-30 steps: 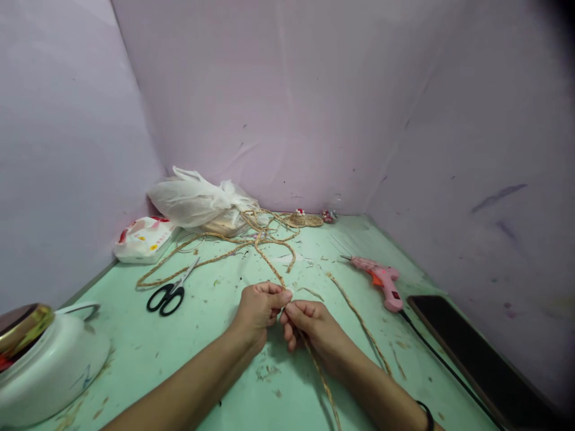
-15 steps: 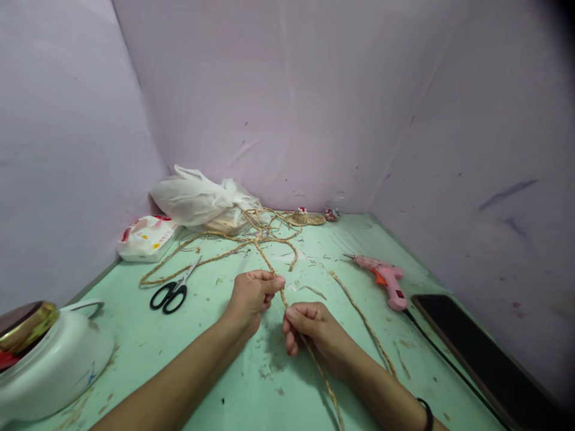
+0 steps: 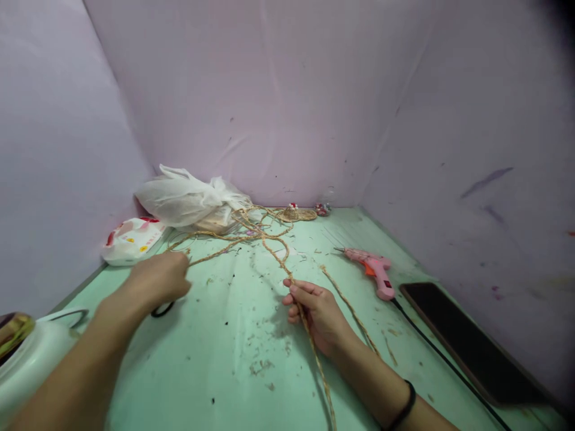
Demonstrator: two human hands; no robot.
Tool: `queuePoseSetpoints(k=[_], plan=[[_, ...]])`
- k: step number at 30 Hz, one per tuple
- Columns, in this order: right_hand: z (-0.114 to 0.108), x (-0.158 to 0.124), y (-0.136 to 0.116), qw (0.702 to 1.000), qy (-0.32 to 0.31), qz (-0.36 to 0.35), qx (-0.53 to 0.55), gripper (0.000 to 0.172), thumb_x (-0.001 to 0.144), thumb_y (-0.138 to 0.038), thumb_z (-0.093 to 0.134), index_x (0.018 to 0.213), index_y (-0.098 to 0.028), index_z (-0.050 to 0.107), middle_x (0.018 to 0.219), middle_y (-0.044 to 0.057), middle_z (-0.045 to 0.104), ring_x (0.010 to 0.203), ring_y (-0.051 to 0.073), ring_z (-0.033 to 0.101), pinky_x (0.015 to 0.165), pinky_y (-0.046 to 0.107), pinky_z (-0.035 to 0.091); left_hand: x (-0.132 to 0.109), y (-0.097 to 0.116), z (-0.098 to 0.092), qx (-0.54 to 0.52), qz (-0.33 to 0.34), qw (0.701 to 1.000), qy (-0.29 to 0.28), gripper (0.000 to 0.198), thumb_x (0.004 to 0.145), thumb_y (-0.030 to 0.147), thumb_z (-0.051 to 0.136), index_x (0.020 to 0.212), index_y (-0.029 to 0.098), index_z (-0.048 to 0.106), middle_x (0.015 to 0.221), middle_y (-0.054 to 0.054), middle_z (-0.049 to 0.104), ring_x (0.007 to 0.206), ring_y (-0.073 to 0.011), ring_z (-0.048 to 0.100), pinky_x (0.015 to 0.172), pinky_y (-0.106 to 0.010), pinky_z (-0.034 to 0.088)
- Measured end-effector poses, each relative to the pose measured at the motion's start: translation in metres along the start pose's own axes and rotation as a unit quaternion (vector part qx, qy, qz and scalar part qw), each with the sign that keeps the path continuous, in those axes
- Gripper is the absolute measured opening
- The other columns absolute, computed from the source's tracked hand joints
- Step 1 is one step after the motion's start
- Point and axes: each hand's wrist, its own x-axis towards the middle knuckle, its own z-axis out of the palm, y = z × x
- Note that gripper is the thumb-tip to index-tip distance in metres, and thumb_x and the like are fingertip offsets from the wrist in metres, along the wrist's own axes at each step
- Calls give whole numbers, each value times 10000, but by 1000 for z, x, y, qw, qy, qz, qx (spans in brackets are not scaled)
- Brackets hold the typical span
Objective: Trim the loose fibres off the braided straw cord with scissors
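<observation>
My right hand pinches a braided straw rope near the middle of the green table. From there the rope runs down to the front edge and back towards a tangle of the same cord. Over at the left, my left hand is over the black-handled scissors and covers most of them. Its fingers are blurred and turned away, so whether they grip the scissors cannot be made out. A shorter piece of rope lies right of my right hand.
A pink glue gun with a black cable and a dark phone-like slab lie at the right. Behind are a white plastic bag, a tissue pack and small woven hats. A white pot stands front left.
My left hand has let go of the rope and moved left over the scissors. My right hand still holds the rope, slightly farther back. The view has shifted a little.
</observation>
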Motion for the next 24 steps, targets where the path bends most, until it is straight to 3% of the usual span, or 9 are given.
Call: queuePoseSetpoints(k=[3,5,9,14,18,24], plan=[[1,-1,-2,1000,7,3,-6,223,615,-196,671,807,-94,622,581,30,626,413,83,521,407,210,460,5,-25,5,86,-31,992,-90,106,463,155,497,536,175,572,679,-130,635,634,-297,576,486,-328,365],[1,-1,-1,1000,19,0,-8,196,601,-175,674,773,-93,630,643,47,642,445,82,535,410,200,464,4,-26,11,81,-32,991,-104,140,452,140,483,551,170,577,688,-139,636,650,-299,582,483,-322,369],[-3,3,2,999,46,-9,-25,247,578,-144,686,819,-115,641,713,48,650,439,61,507,336,150,385,-2,-20,20,71,-33,994,-75,223,484,153,481,675,176,595,784,-128,644,715,-278,586,500,-291,367],[-6,6,7,999,25,-12,-40,212,638,-238,676,812,-121,654,721,55,637,409,38,437,275,129,243,-11,-27,33,66,-68,995,-12,253,589,161,426,800,172,566,824,-140,625,736,-278,578,495,-289,347],[-6,6,8,998,26,-17,-53,207,634,-253,682,789,-118,657,698,53,621,400,40,416,273,141,224,-13,-33,41,55,-87,994,45,230,596,149,433,797,153,546,811,-165,611,754,-309,569,494,-301,337],[-5,5,7,999,27,-21,-41,212,630,-253,682,780,-108,642,666,42,621,409,44,456,307,144,289,-11,-29,34,29,-109,993,40,173,610,211,437,758,186,524,778,-134,612,717,-315,569,503,-320,346]])
